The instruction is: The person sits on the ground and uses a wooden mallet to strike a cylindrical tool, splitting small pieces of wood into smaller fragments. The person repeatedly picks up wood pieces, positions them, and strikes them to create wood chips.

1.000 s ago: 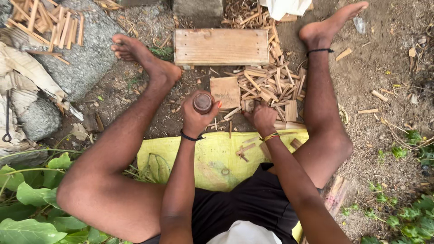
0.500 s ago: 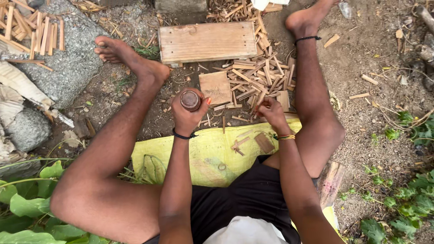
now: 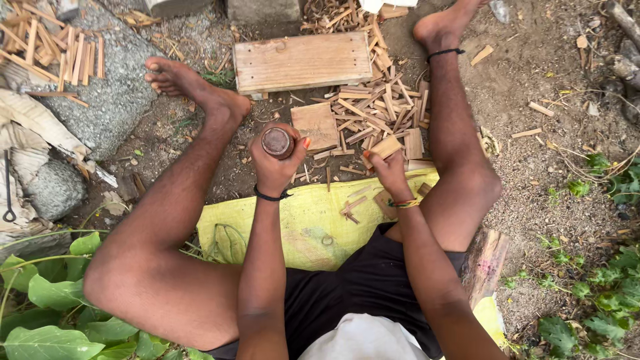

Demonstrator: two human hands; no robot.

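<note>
I sit on the ground with legs spread. My left hand [image 3: 277, 165] is closed around a round dark-brown wooden handle [image 3: 277, 142], seen end-on and held upright. My right hand [image 3: 389, 173] grips a small pale wooden block [image 3: 386, 147] at the near edge of a pile of split wood sticks [image 3: 373, 113]. A small square wood piece [image 3: 315, 125] lies between the two hands, and a larger wooden board [image 3: 301, 61] lies beyond it. A yellow sack [image 3: 300, 220] is spread under my arms with a few wood chips on it.
A grey stone slab [image 3: 110, 87] at the left carries more split sticks [image 3: 57, 50]. Green leaves [image 3: 47, 300] fill the lower left, small weeds [image 3: 600, 293] the right. My feet [image 3: 193, 87] flank the board. Bare dirt lies to the right.
My right hand has picked a small wooden block off the pile edge. The left hand keeps its hold on the handle and has stayed in about the same place.
</note>
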